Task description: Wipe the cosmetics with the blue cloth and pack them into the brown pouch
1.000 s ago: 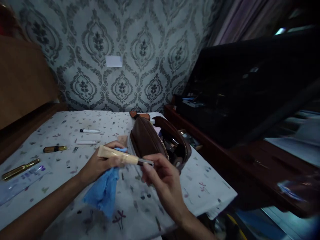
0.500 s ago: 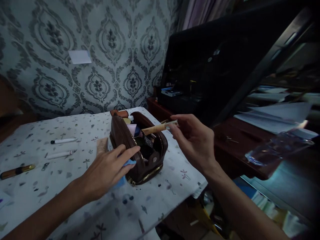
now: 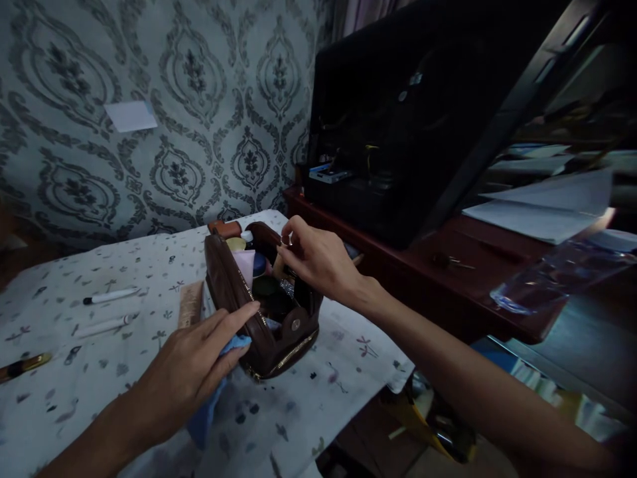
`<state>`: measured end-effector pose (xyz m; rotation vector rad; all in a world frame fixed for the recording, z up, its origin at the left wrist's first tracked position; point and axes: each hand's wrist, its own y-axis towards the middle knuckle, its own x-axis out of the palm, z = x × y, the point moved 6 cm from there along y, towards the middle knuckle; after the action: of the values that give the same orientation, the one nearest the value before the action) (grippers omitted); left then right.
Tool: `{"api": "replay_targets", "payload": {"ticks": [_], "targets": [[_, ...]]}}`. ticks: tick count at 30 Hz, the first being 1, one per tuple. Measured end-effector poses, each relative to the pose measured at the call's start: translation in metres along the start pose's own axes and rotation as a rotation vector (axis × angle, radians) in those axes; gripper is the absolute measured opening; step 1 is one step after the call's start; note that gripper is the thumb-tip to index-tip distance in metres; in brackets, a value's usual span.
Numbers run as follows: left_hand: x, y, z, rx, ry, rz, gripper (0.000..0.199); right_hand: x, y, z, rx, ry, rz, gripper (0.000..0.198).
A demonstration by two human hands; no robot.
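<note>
Change: our right hand [image 3: 318,262] has come down from beside the pouch [image 3: 263,312] into its open top; the beige tube it held no longer shows.
Right hand: fingers curled inside; what they hold we cannot tell.
Left hand [image 3: 192,372]: flat, pressing a blue cloth [image 3: 212,398] against the pouch's near side.
Pouch: brown, unzipped, crammed, near the table's [image 3: 124,345] right edge.
Room: pens [image 3: 107,297] lie far left.

The pouch [image 3: 259,312] is brown with a gold zip, and the cloth [image 3: 212,392] under the left hand [image 3: 192,372] is blue. The tabletop [image 3: 99,372] is white with small dark prints; the wall [image 3: 174,133] is grey damask.
</note>
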<state>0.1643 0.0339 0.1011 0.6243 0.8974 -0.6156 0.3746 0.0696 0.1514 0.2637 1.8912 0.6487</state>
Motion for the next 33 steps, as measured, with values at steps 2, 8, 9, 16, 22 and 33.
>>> {"api": "replay_targets", "payload": {"ticks": [2,8,9,16,22,33], "targets": [[0.002,0.0,-0.002,0.012,0.01,-0.023,0.05,0.006,0.004,0.002,0.017,-0.022,-0.032,0.013],[0.004,0.001,-0.002,0.032,0.033,-0.028,0.051,0.014,0.011,0.003,-0.032,-0.06,-0.079,0.012],[0.003,0.001,0.0,0.042,0.033,-0.014,0.05,0.014,0.012,0.003,-0.036,-0.06,-0.083,0.012],[0.0,0.001,0.006,0.083,0.014,0.018,0.05,0.014,0.011,0.003,-0.014,-0.056,-0.091,0.008],[0.0,0.001,0.007,0.09,0.052,0.032,0.049,0.017,0.011,0.004,0.017,-0.132,-0.129,0.01],[0.003,0.002,0.006,0.058,0.058,-0.046,0.05,0.017,0.013,-0.006,0.001,-0.327,-0.288,0.029]]}}
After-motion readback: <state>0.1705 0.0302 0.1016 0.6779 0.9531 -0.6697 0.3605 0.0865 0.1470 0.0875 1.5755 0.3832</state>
